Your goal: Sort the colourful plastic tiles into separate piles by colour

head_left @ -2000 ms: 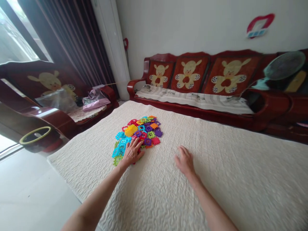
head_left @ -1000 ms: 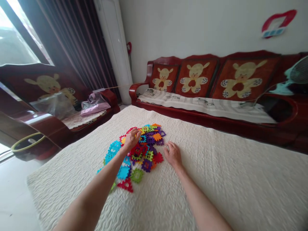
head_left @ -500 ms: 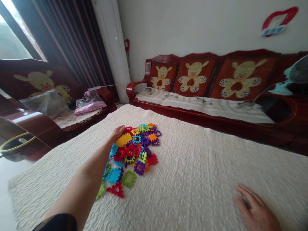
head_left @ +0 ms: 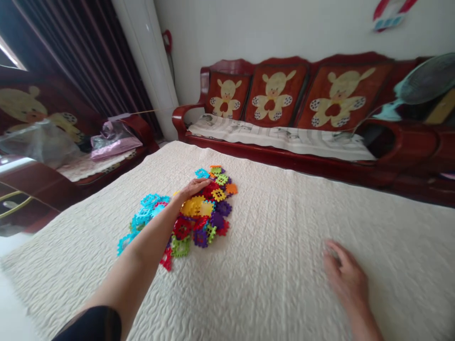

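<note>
My left hand (head_left: 195,186) reaches over a heap of plastic interlocking building pieces, its fingers stretched out and lying on red pieces (head_left: 210,190). Yellow pieces (head_left: 194,206) are just below the hand. Several light-blue pieces (head_left: 145,214) lie to the left of my forearm, which hides part of the heap. Purple pieces (head_left: 217,219), a green square frame (head_left: 181,246) and a red triangle (head_left: 166,259) make up its near side. My right hand (head_left: 346,274), slightly blurred, is at the right over the cloth, holding nothing, its thumb and fingers apart.
A cream quilted cloth (head_left: 270,246) covers the table. Beyond stands a dark red wooden sofa (head_left: 284,154) with bear-patterned cushions (head_left: 275,94). On the left, an armchair holds plastic bags (head_left: 113,137). A fan (head_left: 428,78) stands at the far right.
My left hand has moved rightward over the heap. Light-blue pieces now show spread left of the forearm, and the heap's arrangement has shifted. My right hand stays apart from the pieces. The camera view has turned.
</note>
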Demonstrator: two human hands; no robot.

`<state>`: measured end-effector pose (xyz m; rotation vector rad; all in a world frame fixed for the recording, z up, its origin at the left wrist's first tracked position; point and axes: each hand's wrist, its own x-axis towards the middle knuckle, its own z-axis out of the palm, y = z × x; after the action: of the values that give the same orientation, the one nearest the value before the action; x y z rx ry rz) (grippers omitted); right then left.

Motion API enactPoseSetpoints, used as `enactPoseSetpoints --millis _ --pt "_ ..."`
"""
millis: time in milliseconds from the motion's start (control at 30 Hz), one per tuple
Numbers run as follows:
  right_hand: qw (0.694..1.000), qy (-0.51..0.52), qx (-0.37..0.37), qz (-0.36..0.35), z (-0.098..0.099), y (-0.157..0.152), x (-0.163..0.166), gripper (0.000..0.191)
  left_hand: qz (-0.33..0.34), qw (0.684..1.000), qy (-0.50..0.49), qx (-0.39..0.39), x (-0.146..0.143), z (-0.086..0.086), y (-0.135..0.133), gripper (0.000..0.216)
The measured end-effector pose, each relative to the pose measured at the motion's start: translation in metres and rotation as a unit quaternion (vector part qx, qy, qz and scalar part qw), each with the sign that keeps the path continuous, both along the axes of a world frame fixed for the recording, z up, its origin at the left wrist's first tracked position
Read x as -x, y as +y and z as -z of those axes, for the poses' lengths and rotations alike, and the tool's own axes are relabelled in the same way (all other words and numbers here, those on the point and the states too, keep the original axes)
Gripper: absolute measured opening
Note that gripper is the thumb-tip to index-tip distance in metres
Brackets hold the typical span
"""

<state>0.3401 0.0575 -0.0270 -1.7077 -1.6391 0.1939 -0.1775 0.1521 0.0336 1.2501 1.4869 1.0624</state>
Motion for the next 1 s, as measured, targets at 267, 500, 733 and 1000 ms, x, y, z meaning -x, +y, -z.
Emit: enactPoseSetpoints --millis 267,500,733,1000 --pt "0.986 0.135 0.006 0.099 -0.011 -0.008 -0.001 0.058 0.009 0.999 0.008 -0.053 -0.103 0.009 -0.017 0.061" --pt "0.968 0.207 -0.012 0.138 -0.008 -0.005 -0.007 0.052 0.034 0.996 0.025 -0.078 -0.183 0.015 -0.026 0.046" --pt "0.971 0.201 0.01 0.13 -0.016 -0.007 -0.004 0.052 0.069 0.986 0.04 -0.149 -0.208 0.004 -0.054 0.042" --pt "0.971 0.186 0.057 0.142 -0.022 -0.006 -0.004 0.053 -0.246 0.946 0.161 -0.139 -0.036 -0.03 -0.077 0.052"
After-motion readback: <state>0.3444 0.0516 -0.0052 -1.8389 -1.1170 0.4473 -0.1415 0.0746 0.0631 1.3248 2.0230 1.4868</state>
